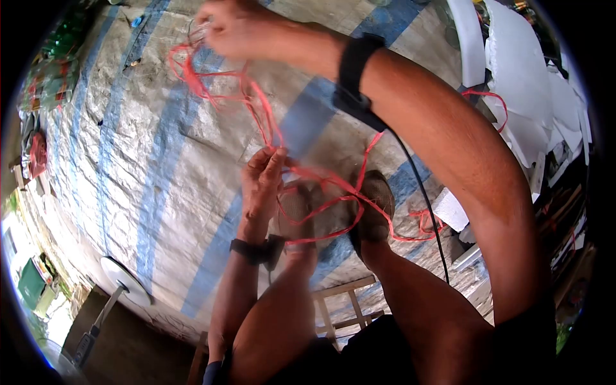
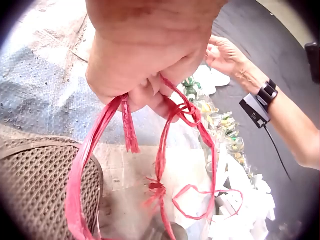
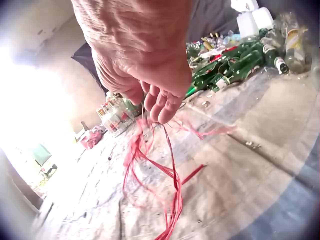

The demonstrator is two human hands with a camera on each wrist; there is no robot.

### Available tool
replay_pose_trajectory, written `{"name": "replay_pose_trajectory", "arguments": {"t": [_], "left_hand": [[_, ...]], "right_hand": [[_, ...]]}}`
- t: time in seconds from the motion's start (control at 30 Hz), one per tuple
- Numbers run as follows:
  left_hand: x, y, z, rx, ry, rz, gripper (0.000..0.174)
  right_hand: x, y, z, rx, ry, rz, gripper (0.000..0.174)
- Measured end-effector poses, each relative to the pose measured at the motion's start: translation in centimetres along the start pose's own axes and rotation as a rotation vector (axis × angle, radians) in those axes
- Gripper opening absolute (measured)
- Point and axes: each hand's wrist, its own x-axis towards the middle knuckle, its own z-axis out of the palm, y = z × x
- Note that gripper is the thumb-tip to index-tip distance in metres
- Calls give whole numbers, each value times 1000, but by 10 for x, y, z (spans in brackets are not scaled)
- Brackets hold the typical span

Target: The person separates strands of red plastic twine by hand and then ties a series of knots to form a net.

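A tangle of red plastic twine (image 1: pixel 256 109) spans between the two hands and falls in loops over the feet. My left hand (image 1: pixel 260 179), low in front of the knees, pinches the twine between thumb and fingers. In the left wrist view, a short frayed end (image 2: pixel 130 132) sticks out below that hand, and a knot (image 2: pixel 187 114) shows just beside its fingers. My right hand (image 1: pixel 228 29) is stretched out to the far left, blurred, with curled fingers. From those fingers hang frayed red strands (image 3: pixel 172 185) in the right wrist view.
A striped blue and white tarp (image 1: pixel 173 128) covers the ground. White foam pieces (image 1: pixel 520 77) lie on the right. Green glass bottles (image 3: pixel 235 65) are heaped at the back. A round white disc on a rod (image 1: pixel 125 280) stands at lower left. Two shoes (image 1: pixel 377 199) rest under the twine.
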Motion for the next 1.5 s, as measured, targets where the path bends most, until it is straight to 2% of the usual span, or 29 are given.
{"name": "replay_pose_trajectory", "arguments": {"t": [0.03, 0.07, 0.1, 0.13, 0.2, 0.37, 0.47, 0.53, 0.57, 0.63, 0.67, 0.73, 0.83, 0.9, 0.97, 1.0, 1.03, 1.1, 1.2, 1.33, 1.43, 1.5], "left_hand": [[3, -1, -5, 7, 17, 16, 19], [6, 0, -9, 4, 29, 12, 19], [11, 0, -10, -8, 39, 30, 21], [15, 0, -9, -21, 45, 53, 22], [20, 2, -3, -59, 75, 21, 18], [27, -2, -1, -100, 102, -24, 14], [27, -8, -2, -94, 67, -10, 13], [29, -11, 0, -51, 34, 48, 14], [30, -14, 0, -49, 35, 50, 14], [32, -22, 0, -55, 22, 92, 14], [29, -20, 3, -51, 23, 91, 14], [23, -17, 9, -61, 69, 16, 14], [22, -24, 11, -115, 71, 60, 12], [23, -24, 12, -83, 78, 60, 11], [21, -24, 13, -120, 61, 51, 11], [21, -25, 15, -118, 62, 51, 11], [21, -26, 16, -120, 62, 52, 10], [20, -27, 16, -121, 61, 49, 10], [20, -25, 17, -124, 63, 4, 10], [17, -23, 21, -172, 93, -33, 11], [15, -19, 22, -183, 97, -62, 11], [15, -18, 22, -174, 107, -88, 11]], "right_hand": [[-16, 11, -15, 120, -27, 59, 20], [-36, 19, -29, 108, 32, 48, 17], [-46, 44, -25, 113, -17, 47, 13], [-73, 54, -38, 49, -70, 53, 22], [-127, 55, -39, 210, -114, 265, 22], [-231, 32, -12, 355, -399, 456, 28], [-241, 10, -4, 382, -339, 496, 36], [-237, 3, -5, 590, -435, 748, 29], [-236, 2, -7, 591, -434, 746, 29], [-235, 0, -9, 780, -524, 912, 24], [-235, 0, -7, 784, -524, 911, 24], [-235, 1, -3, 770, -523, 991, 23], [-231, -8, -6, 696, -576, 937, 24], [-239, -5, 4, 653, -542, 863, 26], [-247, -10, 8, 631, -328, 794, 28], [-245, -14, 5, 667, -336, 883, 32], [-247, -13, 7, 670, -336, 884, 32], [-250, -11, 12, 555, -233, 766, 33], [-257, -7, 16, 563, -210, 761, 34], [-264, 5, 19, 597, -232, 713, 31], [-266, 12, 21, 616, -330, 740, 28], [-262, 9, 15, 726, -405, 829, 28]]}}
